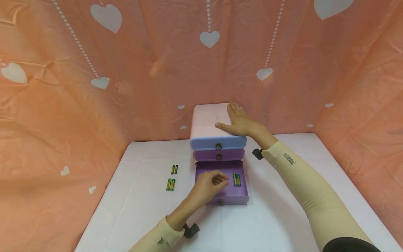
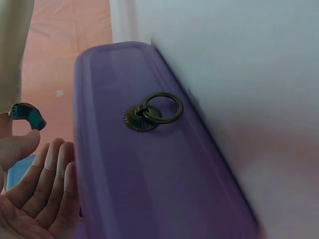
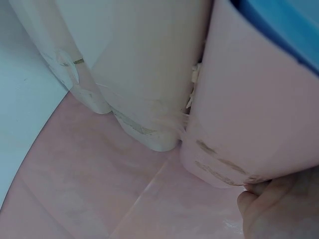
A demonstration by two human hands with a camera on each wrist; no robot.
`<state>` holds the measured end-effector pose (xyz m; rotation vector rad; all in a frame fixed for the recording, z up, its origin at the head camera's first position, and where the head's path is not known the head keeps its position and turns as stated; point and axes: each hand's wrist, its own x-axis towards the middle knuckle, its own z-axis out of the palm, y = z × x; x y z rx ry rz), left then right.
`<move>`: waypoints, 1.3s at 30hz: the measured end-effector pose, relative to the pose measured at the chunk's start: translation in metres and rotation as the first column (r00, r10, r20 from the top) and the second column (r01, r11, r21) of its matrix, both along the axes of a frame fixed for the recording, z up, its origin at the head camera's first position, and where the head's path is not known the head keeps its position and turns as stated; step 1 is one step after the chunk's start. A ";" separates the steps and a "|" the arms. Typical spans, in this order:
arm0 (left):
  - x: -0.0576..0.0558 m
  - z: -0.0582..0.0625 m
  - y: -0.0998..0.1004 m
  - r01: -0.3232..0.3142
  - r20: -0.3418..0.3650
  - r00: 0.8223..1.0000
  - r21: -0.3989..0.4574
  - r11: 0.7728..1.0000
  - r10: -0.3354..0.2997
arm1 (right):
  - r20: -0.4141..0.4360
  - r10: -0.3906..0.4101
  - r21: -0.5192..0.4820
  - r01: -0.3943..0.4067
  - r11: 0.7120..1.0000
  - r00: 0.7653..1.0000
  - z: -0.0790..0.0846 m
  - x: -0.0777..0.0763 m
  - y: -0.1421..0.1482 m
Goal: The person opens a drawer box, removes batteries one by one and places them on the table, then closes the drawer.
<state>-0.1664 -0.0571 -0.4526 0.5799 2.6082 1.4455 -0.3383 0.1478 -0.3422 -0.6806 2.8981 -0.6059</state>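
A small chest of drawers [image 1: 209,119] with a pink top stands against the back cloth. Its purple bottom drawer [image 1: 233,200] is pulled out, and a pair of green-and-yellow batteries [image 1: 237,180] lies inside on the right. Over this drawer hovers my left hand [image 1: 209,185], fingers loosely bent; the left wrist view shows no object in the visible palm. A brass ring pull [image 2: 162,108] hangs on the drawer front. My right hand [image 1: 237,120] rests flat on the chest's top, thumb spread from the fingers.
Left of the drawer, two more pairs of batteries lie on the white table: a smaller pair [image 1: 174,169] behind a larger pair [image 1: 170,184]. The blue top drawer [image 1: 204,144] and purple middle drawer [image 1: 206,155] are closed. An orange cloth with hearts [image 1: 163,70] encloses the back and sides.
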 end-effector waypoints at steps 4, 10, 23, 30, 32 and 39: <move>-0.008 -0.006 0.005 0.021 -0.018 1.000 -0.035 0.999 -0.021 | -0.003 0.004 0.006 -0.004 1.000 1.000 -0.001 -0.001 0.000; -0.019 -0.014 0.011 0.041 -0.076 0.996 -0.076 0.996 -0.046 | 0.003 0.007 -0.002 -0.007 1.000 1.000 0.002 0.000 0.000; -0.037 -0.030 0.024 0.034 -0.057 0.997 -0.191 0.981 -0.046 | -0.006 0.012 0.000 -0.012 1.000 1.000 0.000 -0.003 0.000; -0.041 -0.035 0.032 0.028 -0.035 0.999 -0.254 0.967 -0.038 | -0.010 0.011 0.003 -0.011 1.000 1.000 -0.001 -0.005 0.000; -0.042 -0.036 0.034 0.028 -0.026 0.999 -0.271 0.962 -0.036 | -0.012 0.009 0.010 -0.009 1.000 1.000 -0.001 -0.004 0.001; -0.046 -0.040 0.040 0.022 -0.032 0.999 -0.302 0.953 -0.033 | -0.017 0.006 0.020 -0.006 1.000 1.000 -0.002 -0.006 0.001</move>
